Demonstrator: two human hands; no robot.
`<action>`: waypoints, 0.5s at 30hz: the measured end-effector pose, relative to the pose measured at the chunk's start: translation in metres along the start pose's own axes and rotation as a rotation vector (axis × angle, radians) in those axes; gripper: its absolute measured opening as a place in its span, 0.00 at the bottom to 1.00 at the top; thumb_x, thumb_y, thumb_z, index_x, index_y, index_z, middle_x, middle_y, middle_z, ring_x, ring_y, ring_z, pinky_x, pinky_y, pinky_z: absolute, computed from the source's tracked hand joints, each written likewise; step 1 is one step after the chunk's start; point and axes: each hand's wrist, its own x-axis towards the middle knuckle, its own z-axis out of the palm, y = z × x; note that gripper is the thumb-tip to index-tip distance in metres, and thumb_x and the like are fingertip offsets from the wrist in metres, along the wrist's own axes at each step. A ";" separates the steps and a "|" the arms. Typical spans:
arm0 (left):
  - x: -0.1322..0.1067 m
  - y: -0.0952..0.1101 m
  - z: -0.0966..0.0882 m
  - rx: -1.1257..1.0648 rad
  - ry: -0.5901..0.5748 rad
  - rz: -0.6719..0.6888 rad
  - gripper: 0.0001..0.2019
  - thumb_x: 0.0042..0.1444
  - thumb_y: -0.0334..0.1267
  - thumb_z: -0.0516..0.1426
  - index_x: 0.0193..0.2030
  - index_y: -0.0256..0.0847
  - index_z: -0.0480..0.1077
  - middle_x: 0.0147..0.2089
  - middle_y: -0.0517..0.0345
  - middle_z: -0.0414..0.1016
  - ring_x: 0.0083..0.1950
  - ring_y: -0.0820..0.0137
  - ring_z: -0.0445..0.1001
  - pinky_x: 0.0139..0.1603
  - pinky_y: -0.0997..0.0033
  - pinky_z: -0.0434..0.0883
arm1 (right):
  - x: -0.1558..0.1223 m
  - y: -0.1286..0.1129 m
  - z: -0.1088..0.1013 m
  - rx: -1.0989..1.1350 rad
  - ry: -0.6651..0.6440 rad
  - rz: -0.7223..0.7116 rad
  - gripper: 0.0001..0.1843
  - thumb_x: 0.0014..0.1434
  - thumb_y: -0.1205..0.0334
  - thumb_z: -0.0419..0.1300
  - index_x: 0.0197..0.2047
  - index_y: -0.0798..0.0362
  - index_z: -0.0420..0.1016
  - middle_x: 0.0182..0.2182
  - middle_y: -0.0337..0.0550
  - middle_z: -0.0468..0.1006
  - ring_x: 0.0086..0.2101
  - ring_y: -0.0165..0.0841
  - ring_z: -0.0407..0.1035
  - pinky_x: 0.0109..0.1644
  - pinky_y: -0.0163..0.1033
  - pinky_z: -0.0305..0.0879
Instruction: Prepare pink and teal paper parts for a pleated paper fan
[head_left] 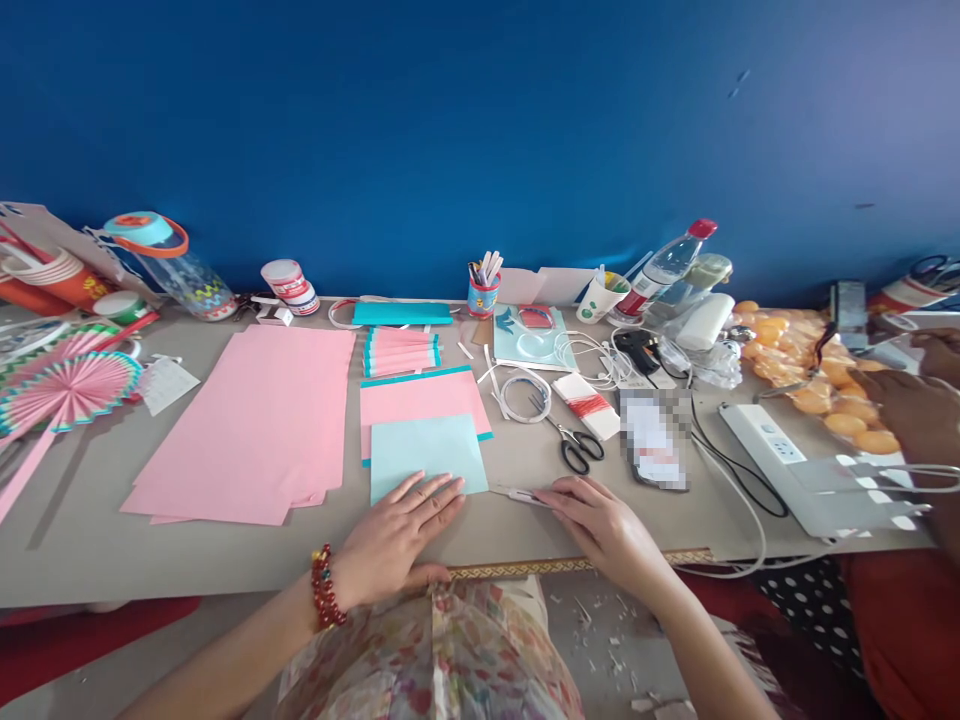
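Note:
My left hand (409,535) lies with outstretched fingers on the lower edge of a light blue sheet of paper (427,450), the thumb near the table edge. That sheet overlaps a pink sheet with teal borders (420,395). To its right, my right hand (600,525) is closed on a slim white craft knife (525,496), whose thin tip points left toward the blue sheet's corner. Black-handled scissors (577,450) rest just beyond this hand, beside a card wound with red thread (587,405). Above the pink sheet sits a pleated pink-and-teal paper strip (402,350).
Large pink sheets (255,430) lie at left, near folded paper fans (67,395). A pen cup (484,293), a paper cup (600,297) and a plastic bottle (667,265) stand along the wall. At right are a power strip (776,450), cables, orange balls (847,400) and another person's hand (919,400).

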 end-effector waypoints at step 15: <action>0.013 0.006 -0.003 -0.092 0.019 -0.082 0.44 0.60 0.67 0.47 0.74 0.41 0.47 0.70 0.49 0.60 0.70 0.55 0.57 0.72 0.49 0.49 | 0.003 0.002 0.000 -0.005 0.008 -0.014 0.21 0.68 0.67 0.48 0.58 0.44 0.74 0.47 0.48 0.75 0.46 0.39 0.70 0.47 0.43 0.72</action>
